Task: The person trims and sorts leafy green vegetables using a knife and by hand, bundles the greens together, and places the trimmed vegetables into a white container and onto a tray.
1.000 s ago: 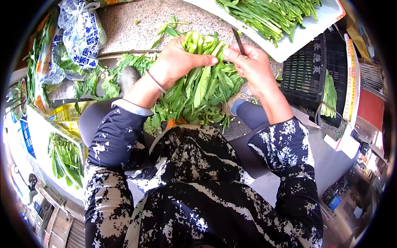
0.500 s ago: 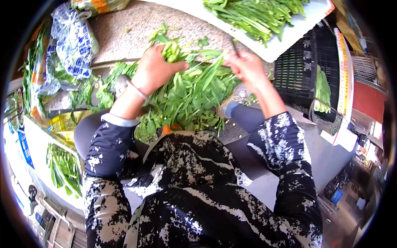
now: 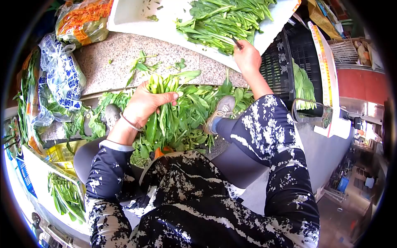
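The left hand (image 3: 140, 107) wraps a bunch (image 3: 163, 84), nearer the body than the box (image 3: 132, 18); the right (image 3: 249, 60) grips a dark tool (image 3: 237, 43) at the box's greens (image 3: 223, 22). Snug, gentle fingers should keep stems aligned.

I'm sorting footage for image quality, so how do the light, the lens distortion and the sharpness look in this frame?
Head view: strong fisheye bending, with black corners; left rim burnt out, blue-fringed; lower right dimmer and soft; white tray very bright, almost without shading; left hand and its bunch of greens fairly sharp.
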### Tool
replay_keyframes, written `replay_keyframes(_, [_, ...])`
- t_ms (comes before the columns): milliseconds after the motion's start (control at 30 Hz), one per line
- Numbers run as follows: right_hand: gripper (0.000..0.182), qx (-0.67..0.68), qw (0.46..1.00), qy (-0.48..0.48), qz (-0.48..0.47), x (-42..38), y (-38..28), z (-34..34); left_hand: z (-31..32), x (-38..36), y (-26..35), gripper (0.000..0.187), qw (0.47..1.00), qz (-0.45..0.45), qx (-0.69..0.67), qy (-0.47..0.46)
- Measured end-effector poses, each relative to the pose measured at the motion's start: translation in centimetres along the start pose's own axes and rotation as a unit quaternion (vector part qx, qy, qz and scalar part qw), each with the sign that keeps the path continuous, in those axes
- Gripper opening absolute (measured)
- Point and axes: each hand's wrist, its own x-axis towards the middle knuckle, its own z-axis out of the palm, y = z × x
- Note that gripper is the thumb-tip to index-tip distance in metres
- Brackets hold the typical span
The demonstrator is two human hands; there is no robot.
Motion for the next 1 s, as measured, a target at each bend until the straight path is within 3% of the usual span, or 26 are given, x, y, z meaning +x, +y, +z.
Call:
replay_keyframes(133, [0.025,-0.059,0.998,-0.018,-0.016,1.8,2.6,2.0,-0.5,0.7,-0.4,0.022,0.999,0.01,0.034,0.005])
replay_keyframes(267, [0.024,-0.055,0.998,-0.002,-0.017,2.1,3.2,3.1,0.0,1.1,-0.7,0.025,0.998,0.058,-0.029,0.015])
replay_keyframes(333, [0.024,-0.045,0.999,0.007,-0.013,2.3,2.8,2.9,-0.1,1.2,-0.8,0.025,0.994,0.09,0.043,0.037])
replay_keyframes(433, [0.023,-0.077,0.997,-0.023,0.008,2.3,2.5,2.5,0.0,1.1,-0.8,0.025,0.993,0.114,0.02,0.029])
replay_keyframes(667, [0.024,-0.046,0.997,0.014,-0.056,2.3,0.9,-0.8,-0.7,0.9,-0.7,0.019,0.973,0.173,0.128,0.078])
replay_keyframes(767, [0.026,0.013,0.996,0.073,-0.057,1.7,-0.5,-4.0,-0.4,0.6,0.0,0.019,0.972,0.195,0.105,0.073])
replay_keyframes(800, [0.03,0.069,0.987,0.12,-0.081,1.7,-0.6,-4.6,-0.3,0.6,0.1,0.019,0.972,0.196,0.103,0.074])
replay_keyframes(900, [0.04,0.262,0.953,0.135,-0.066,0.7,-0.9,-6.6,0.0,0.6,0.3,0.019,0.97,0.21,0.099,0.07])
replay_keyframes(967, [0.038,0.281,0.951,0.121,-0.053,-2.3,-3.3,-8.0,0.5,0.5,0.4,0.02,0.923,0.283,0.226,0.128])
replay_keyframes(1000, [0.037,0.311,0.945,0.078,-0.056,-3.6,-4.0,-7.8,0.6,0.2,0.9,0.021,0.873,0.354,0.311,0.127])
